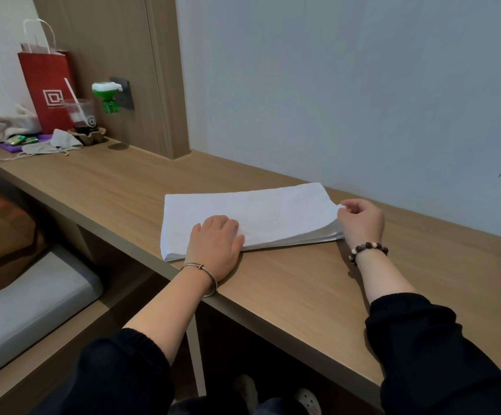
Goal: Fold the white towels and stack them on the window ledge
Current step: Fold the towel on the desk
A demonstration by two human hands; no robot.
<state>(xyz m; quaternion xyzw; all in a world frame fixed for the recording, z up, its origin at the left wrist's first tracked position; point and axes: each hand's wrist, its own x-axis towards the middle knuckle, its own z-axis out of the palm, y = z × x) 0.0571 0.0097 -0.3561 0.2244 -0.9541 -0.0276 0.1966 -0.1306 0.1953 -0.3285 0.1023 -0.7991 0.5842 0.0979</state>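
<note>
A white towel [261, 214], folded into a long flat rectangle of several layers, lies on the wooden ledge [318, 283] near the pale wall. My left hand [216, 238] lies palm down on its near left part and presses it flat. At the towel's right end my right hand [360, 220] pinches the lifted corner of the top layer between thumb and fingers. Both forearms come out of black sleeves, each with a bracelet at the wrist.
At the far left of the ledge stand a red paper bag [45, 88], a plastic cup with a straw [79, 116], a green plug-in device [108, 95] at a wall socket, and crumpled cloths [12, 124]. Below left is a grey cushion [27, 307].
</note>
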